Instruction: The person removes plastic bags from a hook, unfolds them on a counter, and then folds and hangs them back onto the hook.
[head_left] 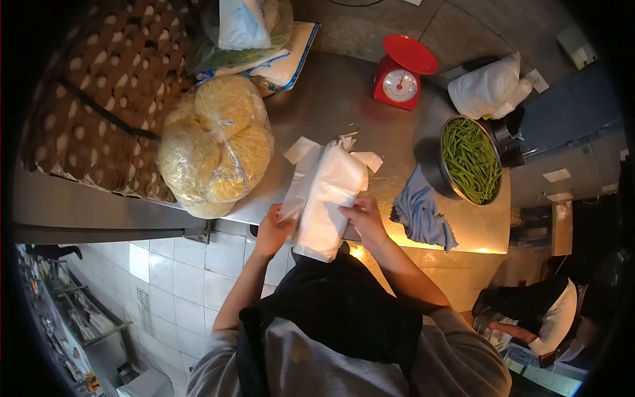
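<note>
A bundle of white plastic bags (331, 192) lies at the front edge of the steel table, its two handle tabs spread at the far end. A metal hook (350, 132) shows just beyond those tabs. My left hand (274, 231) pinches a thin, see-through bag layer at the bundle's left side, lifted a little from the rest. On the right side, my right hand (366, 221) grips the bundle's edge between thumb and fingers. The bundle's near end hangs over the table edge in front of my dark apron (331, 311).
Left of the bags sits a big clear bag of yellow noodles (218, 142), beside stacked egg trays (99, 119). A red scale (400, 79) stands at the back. To the right are a blue cloth (423, 208) and a bowl of green beans (471, 159). Another person (549, 311) is lower right.
</note>
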`<state>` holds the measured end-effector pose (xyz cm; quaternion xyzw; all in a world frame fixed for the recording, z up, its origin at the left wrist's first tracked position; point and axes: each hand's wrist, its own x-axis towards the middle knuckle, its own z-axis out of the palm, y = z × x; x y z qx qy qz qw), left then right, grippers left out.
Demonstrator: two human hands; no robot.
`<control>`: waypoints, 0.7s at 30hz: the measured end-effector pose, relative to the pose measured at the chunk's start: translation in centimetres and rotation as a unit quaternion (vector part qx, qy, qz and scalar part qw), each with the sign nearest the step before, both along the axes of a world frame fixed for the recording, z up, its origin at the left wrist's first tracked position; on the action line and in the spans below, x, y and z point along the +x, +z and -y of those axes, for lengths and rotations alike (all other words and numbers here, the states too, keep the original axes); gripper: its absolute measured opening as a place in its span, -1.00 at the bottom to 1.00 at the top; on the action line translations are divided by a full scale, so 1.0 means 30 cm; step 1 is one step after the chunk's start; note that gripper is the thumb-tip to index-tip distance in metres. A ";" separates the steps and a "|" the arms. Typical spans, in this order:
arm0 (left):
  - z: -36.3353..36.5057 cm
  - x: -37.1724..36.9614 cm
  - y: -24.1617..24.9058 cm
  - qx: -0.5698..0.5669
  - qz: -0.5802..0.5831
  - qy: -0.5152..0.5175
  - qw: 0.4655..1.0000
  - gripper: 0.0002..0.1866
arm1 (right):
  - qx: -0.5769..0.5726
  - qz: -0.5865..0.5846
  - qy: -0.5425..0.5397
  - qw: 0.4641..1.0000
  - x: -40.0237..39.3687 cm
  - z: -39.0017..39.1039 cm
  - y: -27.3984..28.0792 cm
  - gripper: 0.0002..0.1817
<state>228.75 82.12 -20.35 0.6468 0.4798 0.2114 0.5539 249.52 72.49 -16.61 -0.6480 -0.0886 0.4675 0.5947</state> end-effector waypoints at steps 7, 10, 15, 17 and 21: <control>0.033 0.045 0.098 0.135 -0.056 -0.028 0.989 -0.51 | -0.030 -0.058 0.037 0.997 -0.025 -0.008 -0.073 -0.54; 0.022 0.038 0.025 0.109 -0.040 -0.054 0.992 -0.54 | 0.014 0.101 0.048 0.994 -0.046 -0.046 -0.093 -0.55; -0.023 -0.002 0.007 -0.193 0.110 -0.078 0.972 -0.66 | 0.067 0.363 0.187 0.911 -0.147 -0.145 0.112 -0.44; -0.053 -0.008 0.072 -0.281 0.127 -0.045 0.950 -0.66 | 0.104 0.382 0.246 0.885 -0.139 -0.158 0.093 -0.57; -0.079 -0.028 0.063 -0.270 0.192 0.003 0.944 -0.37 | 0.079 0.457 0.333 0.821 -0.106 -0.139 0.050 -0.72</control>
